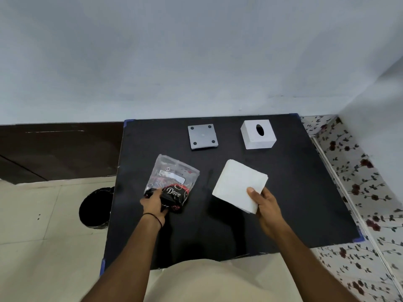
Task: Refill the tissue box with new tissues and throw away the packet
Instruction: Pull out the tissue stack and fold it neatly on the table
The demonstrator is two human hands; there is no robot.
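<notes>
A white stack of tissues (pixel 236 184) is held by its near corner in my right hand (pixel 265 205), tilted just above the black table (pixel 294 192). My left hand (pixel 153 205) grips the dark lower end of the clear plastic packet (pixel 173 179) marked "Dove", which lies flat on the table. The white tissue box cover (pixel 258 135) with an oval slot stands at the far right. Its grey base plate (pixel 203 136) lies upside down beside it, four round pads showing.
A black-lined waste bin (pixel 94 209) stands on the tiled floor left of the table. A flowered cloth surface (pixel 353 171) runs along the table's right side. A pale wall rises behind the table.
</notes>
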